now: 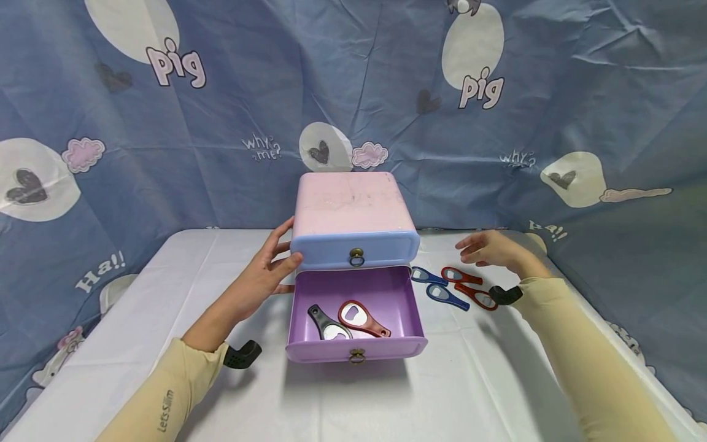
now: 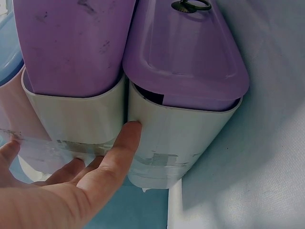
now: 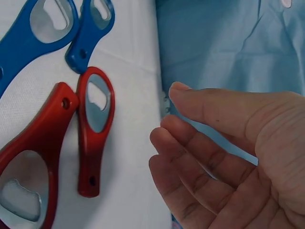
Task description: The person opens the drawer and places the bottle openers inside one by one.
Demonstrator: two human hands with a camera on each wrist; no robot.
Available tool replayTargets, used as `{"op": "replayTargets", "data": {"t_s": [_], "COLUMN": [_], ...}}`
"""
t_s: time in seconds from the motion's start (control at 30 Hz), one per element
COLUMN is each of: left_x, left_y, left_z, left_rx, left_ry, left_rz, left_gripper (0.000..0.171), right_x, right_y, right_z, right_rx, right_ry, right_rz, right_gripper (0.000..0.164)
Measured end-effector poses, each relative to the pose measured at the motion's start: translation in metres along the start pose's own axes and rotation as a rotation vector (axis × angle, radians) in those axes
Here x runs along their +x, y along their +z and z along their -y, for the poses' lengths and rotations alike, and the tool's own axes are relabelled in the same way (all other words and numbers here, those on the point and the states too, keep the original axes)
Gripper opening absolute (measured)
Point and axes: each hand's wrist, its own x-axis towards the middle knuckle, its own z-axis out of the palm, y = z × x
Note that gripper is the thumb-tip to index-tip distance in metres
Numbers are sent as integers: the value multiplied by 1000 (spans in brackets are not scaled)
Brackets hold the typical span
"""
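A small drawer cabinet (image 1: 353,202) with a pink top stands on the table. Its blue upper drawer (image 1: 326,250) is closed, while a purple drawer (image 1: 353,348) below is pulled out. In that drawer lie a black bottle opener (image 1: 326,323) and a dark red one (image 1: 361,319). My left hand (image 1: 259,279) rests on the cabinet's left side with fingers spread; in the left wrist view its fingertips touch the taped wall (image 2: 162,143). My right hand (image 1: 491,250) hovers behind loose bottle openers, two red (image 3: 96,143) and two blue (image 3: 90,36), its fingers loosely bent around nothing.
A white cloth (image 1: 254,399) covers the table. Blue printed fabric (image 1: 232,184) hangs behind it and along both sides. The pulled-out drawer juts forward with a ring pull (image 1: 357,356) on its front. The loose openers lie right of the cabinet.
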Motion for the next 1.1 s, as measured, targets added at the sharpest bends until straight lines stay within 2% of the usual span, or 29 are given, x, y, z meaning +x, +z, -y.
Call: {"op": "replayTargets", "data": {"t_s": [0.37,0.6,0.87,1.1], "left_x": [1,0,0,0], "left_y": [0,-1,-1,-2], "left_z": [0,1,1,1], "left_rx": [-4,-3,-2,-3], "left_ry": [3,3,7,12], "left_rz": [-1,4,5,7], "left_gripper": [74,75,74,74], "right_x": [10,18,24,27], "right_y": [11,17,20,24], "right_z": [-11,-14,-15,-13], "right_rx": [29,-20,-87,-112], "right_ry": [20,38,148,140], "right_rz": [28,24,28,38], "right_gripper": [49,47,46,48]}}
